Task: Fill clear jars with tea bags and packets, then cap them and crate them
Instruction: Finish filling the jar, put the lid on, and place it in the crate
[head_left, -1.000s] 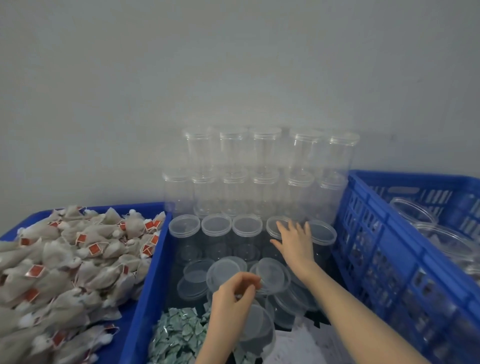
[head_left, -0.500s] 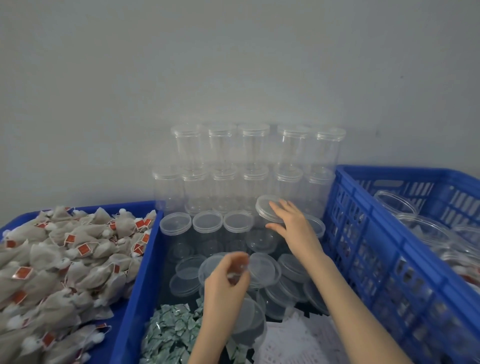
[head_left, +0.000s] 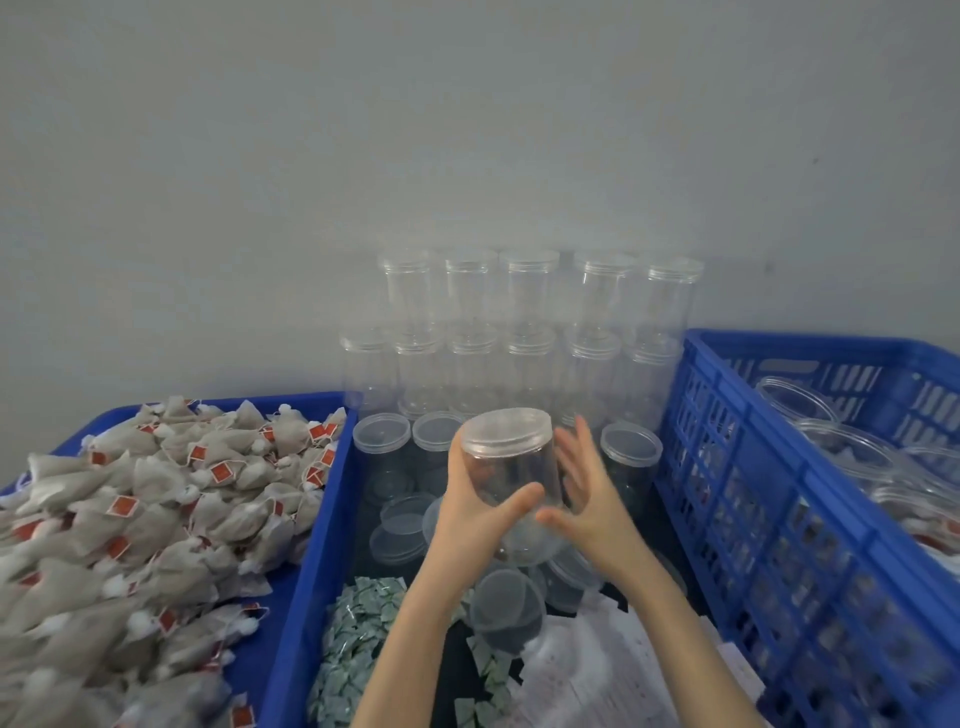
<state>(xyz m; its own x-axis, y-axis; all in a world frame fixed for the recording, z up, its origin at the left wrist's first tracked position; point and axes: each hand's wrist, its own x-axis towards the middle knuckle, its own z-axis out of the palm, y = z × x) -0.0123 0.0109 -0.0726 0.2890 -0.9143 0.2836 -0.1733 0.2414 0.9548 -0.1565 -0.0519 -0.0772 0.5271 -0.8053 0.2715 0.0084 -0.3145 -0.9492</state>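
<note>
Where half a second ago the right hand was only reaching onto a lidded jar in the front row, that clear jar (head_left: 511, 467) is now held up in mid-air above the loose lids (head_left: 402, 525), lid still on and tilted away from the camera. It is gripped by the left hand (head_left: 475, 512), fingers curled behind the wall and thumb across the front; earlier that hand was pinching something small lower down. The right hand (head_left: 589, 501) is seen just beside the jar with fingers straight and spread, motion-blurred; contact cannot be told. Tea bags (head_left: 156, 519) with red tags fill the left blue tray (head_left: 311, 571); tag print is too blurred to read. Green-white packets (head_left: 358, 639) lie below; the blue crate (head_left: 753, 519) stands at right.
</note>
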